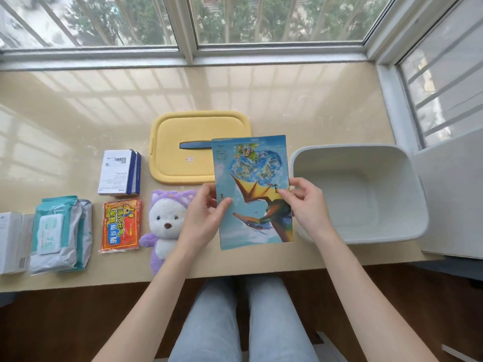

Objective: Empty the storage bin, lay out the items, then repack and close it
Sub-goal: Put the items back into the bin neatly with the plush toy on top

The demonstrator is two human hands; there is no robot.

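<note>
Both hands hold a blue picture book (252, 178) with a dinosaur cover above the table, between the plush toy and the bin. My left hand (206, 212) grips its left edge, thumb on the cover. My right hand (304, 202) pinches its right edge. The white storage bin (415, 205) stands on the right with nothing visible inside it. Its yellow lid (170, 147) with a blue handle lies flat behind the book. Laid out to the left are a purple plush toy (166, 226), an orange-red packet (121, 226), white-and-blue boxes (119, 172), wet-wipe packs (60, 233) and a white box (11, 241).
The beige table (235, 90) runs along a window sill at the back. A white wall panel (454, 199) stands to the right of the bin. The table's front edge lies just above my knees.
</note>
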